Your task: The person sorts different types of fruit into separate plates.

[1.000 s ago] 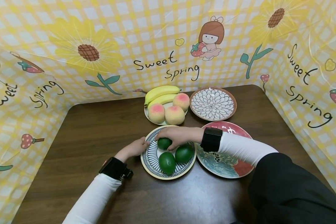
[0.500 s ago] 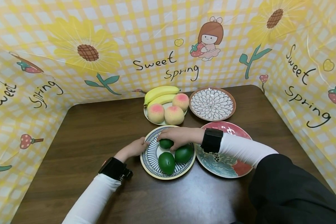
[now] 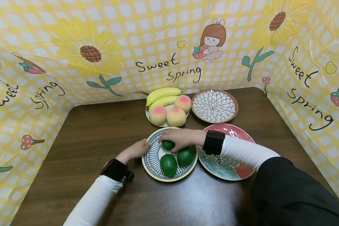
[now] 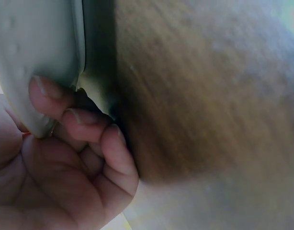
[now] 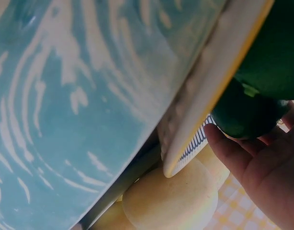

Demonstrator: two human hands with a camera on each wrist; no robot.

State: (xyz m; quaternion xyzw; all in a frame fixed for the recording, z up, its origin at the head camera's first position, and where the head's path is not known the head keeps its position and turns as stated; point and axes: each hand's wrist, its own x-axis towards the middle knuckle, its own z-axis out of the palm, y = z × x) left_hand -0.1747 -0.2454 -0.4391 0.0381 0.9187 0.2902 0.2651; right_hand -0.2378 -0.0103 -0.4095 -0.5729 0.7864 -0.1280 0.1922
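Right hand on the far avocado, left hand at the striped plate's rim.

Far avocado (image 3: 168, 144) lies on the blue-striped plate (image 3: 152, 158), at its back — two more avocados (image 3: 168, 164) just in front. Right hand (image 3: 178, 138) covers it from above, grip curled round the fruit. Left hand (image 3: 134, 149) pinches the plate's left rim, fingers (image 4: 84, 124) bent under the edge. Behind: peaches (image 3: 175, 116) and bananas (image 3: 162, 93) on a plate; red-and-teal plate (image 3: 233, 171) on the dark desk (image 3: 96, 131) to the right.

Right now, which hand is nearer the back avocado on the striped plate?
Right. The right hand rests over the back avocado, fingers curled round it. The left hand is off to its left, holding the striped plate by the rim.
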